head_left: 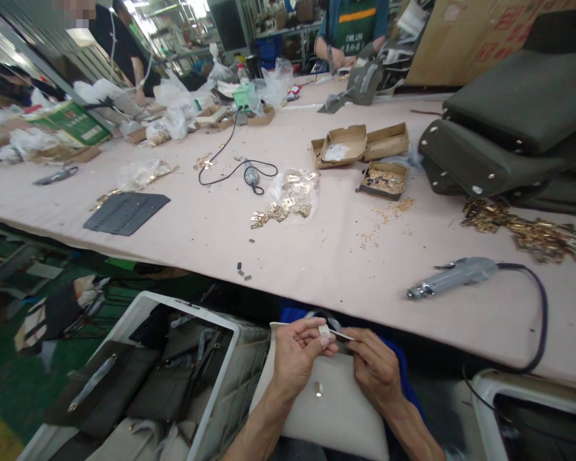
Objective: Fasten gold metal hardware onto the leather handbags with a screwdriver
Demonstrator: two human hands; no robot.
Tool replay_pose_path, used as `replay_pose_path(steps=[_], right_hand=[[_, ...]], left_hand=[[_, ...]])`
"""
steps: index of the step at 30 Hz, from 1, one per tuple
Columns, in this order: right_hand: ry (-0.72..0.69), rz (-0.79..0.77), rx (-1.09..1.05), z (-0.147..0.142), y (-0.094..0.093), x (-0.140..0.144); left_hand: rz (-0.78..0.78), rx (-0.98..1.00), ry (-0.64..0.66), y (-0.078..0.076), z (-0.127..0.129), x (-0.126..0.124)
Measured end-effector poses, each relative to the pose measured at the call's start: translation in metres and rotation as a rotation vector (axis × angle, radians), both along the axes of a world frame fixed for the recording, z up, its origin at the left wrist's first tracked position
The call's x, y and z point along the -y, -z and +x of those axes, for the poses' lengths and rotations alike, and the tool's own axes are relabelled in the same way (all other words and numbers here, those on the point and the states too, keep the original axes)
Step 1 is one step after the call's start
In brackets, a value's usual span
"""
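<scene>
A cream leather bag (336,419) lies on my lap, with a small gold metal fitting (319,388) on its front. Above the bag, my left hand (295,352) is closed, pinching a small white piece (324,330) between thumb and fingers. Close by on the right, my right hand (377,365) grips a thin flat strip (342,336) with a dark edge. The strip reaches toward the white piece; whether the two are joined I cannot tell.
An electric screwdriver (454,278) with a cable lies on the table (317,269) at right. Gold metal plates (292,195), a carton of small screws (384,179) and dark bags (513,115) lie beyond. Crates of bags (237,339) stand below; a co-worker (352,38) works opposite.
</scene>
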State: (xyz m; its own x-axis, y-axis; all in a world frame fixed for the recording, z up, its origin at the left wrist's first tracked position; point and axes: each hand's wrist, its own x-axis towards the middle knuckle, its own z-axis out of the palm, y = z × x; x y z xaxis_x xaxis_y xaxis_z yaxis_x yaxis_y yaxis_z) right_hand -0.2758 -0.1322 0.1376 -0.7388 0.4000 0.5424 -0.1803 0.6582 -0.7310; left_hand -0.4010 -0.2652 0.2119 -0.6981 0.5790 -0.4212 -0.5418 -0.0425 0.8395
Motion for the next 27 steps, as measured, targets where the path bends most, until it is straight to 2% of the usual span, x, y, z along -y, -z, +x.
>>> replay_pose_path(steps=[5, 15, 19, 22, 27], right_hand=[[0.013, 0.035, -0.017, -0.002, 0.003, 0.000], [0.006, 0.140, -0.039, -0.002, -0.002, 0.002], [0.000, 0.182, -0.080, -0.002, -0.003, 0.002], [0.013, 0.229, -0.127, -0.001, -0.008, 0.003], [-0.042, 0.291, -0.189, -0.001, -0.033, 0.000]], left_hand=[[-0.048, -0.195, -0.057, 0.003, 0.003, -0.005], [-0.092, -0.138, 0.004, -0.002, -0.009, -0.006], [-0.136, -0.255, -0.012, -0.012, -0.013, -0.002], [-0.168, -0.340, 0.107, -0.024, -0.021, 0.006], [-0.208, -0.526, 0.218, -0.051, -0.029, 0.020]])
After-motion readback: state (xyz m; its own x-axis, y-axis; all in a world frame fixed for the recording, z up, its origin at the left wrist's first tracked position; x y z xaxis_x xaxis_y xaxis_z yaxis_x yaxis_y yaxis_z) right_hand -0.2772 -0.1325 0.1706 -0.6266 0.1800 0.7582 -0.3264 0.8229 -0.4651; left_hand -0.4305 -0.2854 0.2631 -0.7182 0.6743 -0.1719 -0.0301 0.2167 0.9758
